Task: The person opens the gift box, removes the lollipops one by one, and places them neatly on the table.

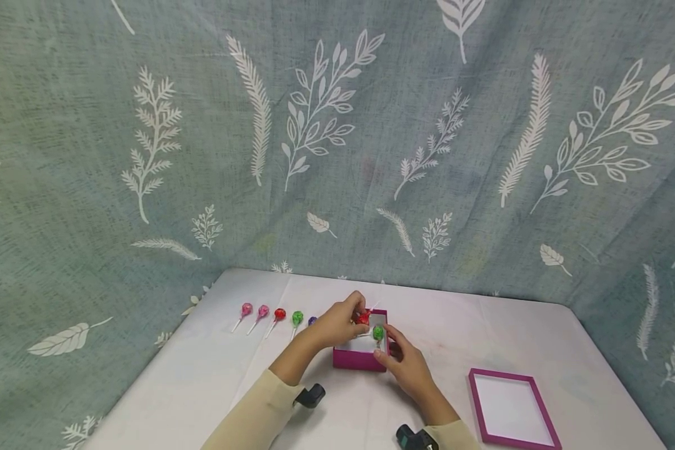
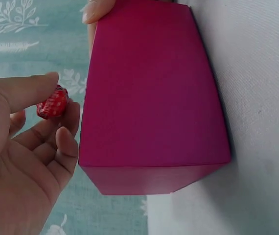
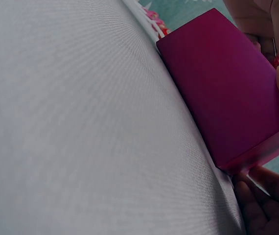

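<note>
Red lollipop point(image 1: 363, 318), green lollipop point(image 1: 378, 332), pink lollipops point(image 1: 247, 309); magenta box point(image 1: 360, 360), white inside; teal backdrop point(image 1: 365, 169), white leaf print.

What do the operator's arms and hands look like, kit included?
The left hand and right hand are both ungloved. The left sleeve and right sleeve are plain pale beige, ending short of the hands. A small, dark, blocky device sits near each cuff: left device, right device. No cables visible.
</note>
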The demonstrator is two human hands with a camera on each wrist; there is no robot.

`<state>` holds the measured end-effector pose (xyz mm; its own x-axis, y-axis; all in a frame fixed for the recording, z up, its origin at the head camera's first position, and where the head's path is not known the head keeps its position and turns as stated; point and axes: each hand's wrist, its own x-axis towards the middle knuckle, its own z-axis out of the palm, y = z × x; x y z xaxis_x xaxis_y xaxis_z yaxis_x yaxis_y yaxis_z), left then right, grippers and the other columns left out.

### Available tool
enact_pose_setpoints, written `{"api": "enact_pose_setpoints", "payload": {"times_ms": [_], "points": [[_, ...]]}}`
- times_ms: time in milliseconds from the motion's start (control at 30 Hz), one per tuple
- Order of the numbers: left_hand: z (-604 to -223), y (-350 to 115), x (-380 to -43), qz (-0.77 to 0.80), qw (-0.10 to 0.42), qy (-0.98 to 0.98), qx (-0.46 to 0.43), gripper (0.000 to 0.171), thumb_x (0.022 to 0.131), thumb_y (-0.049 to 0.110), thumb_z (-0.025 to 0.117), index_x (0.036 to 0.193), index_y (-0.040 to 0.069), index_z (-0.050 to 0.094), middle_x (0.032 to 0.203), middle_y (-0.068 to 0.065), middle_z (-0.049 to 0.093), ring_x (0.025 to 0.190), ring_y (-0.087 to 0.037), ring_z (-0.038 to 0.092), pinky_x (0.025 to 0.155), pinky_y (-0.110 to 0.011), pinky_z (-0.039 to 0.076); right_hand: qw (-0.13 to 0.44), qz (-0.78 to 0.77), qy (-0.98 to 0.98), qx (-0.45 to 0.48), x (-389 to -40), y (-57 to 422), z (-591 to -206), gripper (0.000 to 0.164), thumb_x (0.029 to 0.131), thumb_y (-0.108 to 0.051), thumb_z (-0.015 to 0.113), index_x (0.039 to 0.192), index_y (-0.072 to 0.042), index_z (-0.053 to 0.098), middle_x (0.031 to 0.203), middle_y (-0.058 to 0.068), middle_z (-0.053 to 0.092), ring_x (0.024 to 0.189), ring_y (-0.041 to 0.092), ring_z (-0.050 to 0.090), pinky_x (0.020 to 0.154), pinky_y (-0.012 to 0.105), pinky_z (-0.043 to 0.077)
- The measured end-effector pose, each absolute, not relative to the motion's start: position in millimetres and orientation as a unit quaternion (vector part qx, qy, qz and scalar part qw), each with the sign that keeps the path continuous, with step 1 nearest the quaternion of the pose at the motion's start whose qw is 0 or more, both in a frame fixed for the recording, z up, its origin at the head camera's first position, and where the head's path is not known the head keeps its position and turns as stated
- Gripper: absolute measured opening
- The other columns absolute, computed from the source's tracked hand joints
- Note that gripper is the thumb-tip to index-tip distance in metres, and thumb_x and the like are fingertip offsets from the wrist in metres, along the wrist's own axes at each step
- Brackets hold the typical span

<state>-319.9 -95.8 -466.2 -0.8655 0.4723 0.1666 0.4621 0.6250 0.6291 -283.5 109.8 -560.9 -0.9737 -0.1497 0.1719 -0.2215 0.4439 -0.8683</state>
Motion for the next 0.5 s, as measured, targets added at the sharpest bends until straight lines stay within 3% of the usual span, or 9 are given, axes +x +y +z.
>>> {"api": "enact_pose_setpoints", "payload": {"times_ms": [233, 500], "points": [[-465.0, -102.7, -316.1, 0.373, -0.005, 0.901, 0.222, 0.031, 0.090, 0.019, 0.072, 0.117, 0.017, 0.057, 0.100, 0.008, 0.063, 0.092, -0.009, 0.059, 0.082, -0.032, 0.050, 0.037, 0.517, -0.848, 0.111, -283.2, 109.7, -560.1, 0.068, 0.086, -0.045, 0.071, 0.145, -0.025, 0.046, 0.133, 0.015, 0.057, 0.112, 0.029, 0.061, 0.089, 0.049, 0.050], [-462.8, -119.7, -308.5, 0.435, -0.017, 0.872, 0.222, 0.028, 0.091, 0.018, 0.071, 0.118, 0.017, 0.066, 0.098, 0.009, 0.064, 0.093, -0.011, 0.060, 0.085, -0.032, 0.051, 0.029, 0.522, -0.846, 0.102, -282.2, 109.1, -559.3, 0.067, 0.087, -0.043, 0.071, 0.146, -0.026, 0.045, 0.136, 0.015, 0.054, 0.114, 0.030, 0.059, 0.090, 0.048, 0.049]]}}
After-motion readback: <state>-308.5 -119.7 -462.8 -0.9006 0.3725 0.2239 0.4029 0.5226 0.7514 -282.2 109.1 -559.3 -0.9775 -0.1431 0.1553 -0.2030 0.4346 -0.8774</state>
